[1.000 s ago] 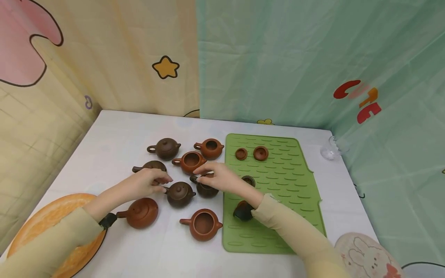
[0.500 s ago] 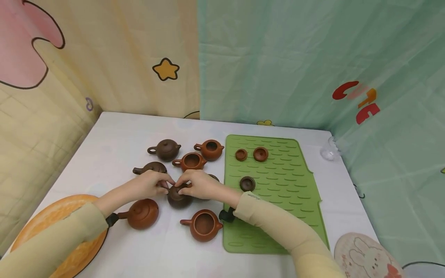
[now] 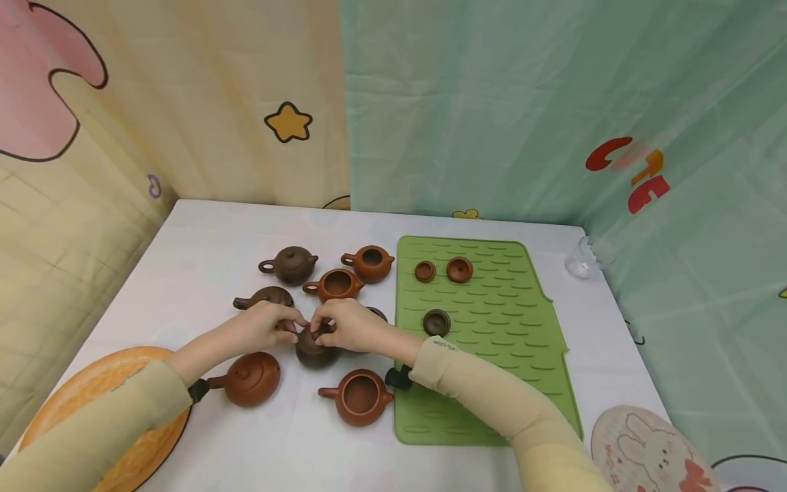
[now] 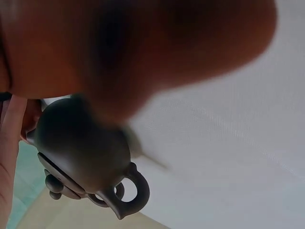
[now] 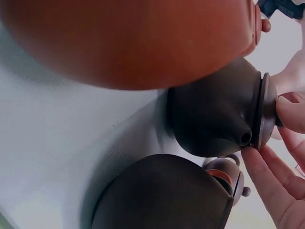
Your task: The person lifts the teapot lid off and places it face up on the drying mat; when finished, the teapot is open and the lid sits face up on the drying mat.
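Between my hands stands a dark brown teapot (image 3: 315, 355), its spout facing right. My left hand (image 3: 261, 326) holds it from the left, thumb and finger curled at its handle side; the handle itself is hidden there. My right hand (image 3: 352, 326) pinches the teapot's lid (image 5: 267, 112) from the right, the thumb by the knob and a fingertip at the rim just above the spout. The lid lies over the pot's mouth; I cannot tell whether it is fully seated. Right beside it, a dark open pot (image 3: 376, 314) is mostly covered by the right hand.
Around them stand a lidded orange-brown teapot (image 3: 252, 379), lidless ones (image 3: 359, 398) and dark lidded ones (image 3: 292, 265). Several small lids, one of them dark (image 3: 436, 322), lie on a green mat (image 3: 492, 342). An orange round mat (image 3: 154, 437) lies at left.
My right hand has moved left from over the neighbouring dark pot to the teapot's lid and pinches it. My left hand stays by the handle, shifting only slightly.
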Motion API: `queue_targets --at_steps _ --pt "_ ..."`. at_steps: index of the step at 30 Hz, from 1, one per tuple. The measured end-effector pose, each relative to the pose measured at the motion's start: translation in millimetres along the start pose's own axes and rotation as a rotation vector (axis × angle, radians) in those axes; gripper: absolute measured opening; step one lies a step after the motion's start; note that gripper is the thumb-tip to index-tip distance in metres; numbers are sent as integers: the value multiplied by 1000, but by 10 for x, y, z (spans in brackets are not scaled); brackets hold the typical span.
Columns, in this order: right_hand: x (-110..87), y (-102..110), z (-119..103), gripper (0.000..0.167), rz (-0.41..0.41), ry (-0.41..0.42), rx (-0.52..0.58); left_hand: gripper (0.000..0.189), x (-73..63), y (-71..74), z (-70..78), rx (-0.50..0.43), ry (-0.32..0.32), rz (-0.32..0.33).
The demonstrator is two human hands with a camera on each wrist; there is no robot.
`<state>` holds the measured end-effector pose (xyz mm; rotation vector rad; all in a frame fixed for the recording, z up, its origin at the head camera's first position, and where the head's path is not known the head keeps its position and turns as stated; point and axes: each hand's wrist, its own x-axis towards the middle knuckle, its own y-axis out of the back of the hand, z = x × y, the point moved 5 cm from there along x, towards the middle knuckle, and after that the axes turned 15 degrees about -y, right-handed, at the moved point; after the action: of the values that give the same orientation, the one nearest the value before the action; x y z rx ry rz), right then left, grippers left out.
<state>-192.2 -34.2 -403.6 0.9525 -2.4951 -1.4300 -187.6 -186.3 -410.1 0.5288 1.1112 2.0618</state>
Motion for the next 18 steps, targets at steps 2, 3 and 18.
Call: queue_targets --at_steps 2,3,18 --pt "-11 13 11 10 2 0 14 20 6 0 1 6 0 -3" --pt "-19 25 21 10 5 -1 29 20 8 2 4 10 -7 -1" --pt "-526 468 923 18 -57 -229 805 21 5 -2 17 13 15 -3"
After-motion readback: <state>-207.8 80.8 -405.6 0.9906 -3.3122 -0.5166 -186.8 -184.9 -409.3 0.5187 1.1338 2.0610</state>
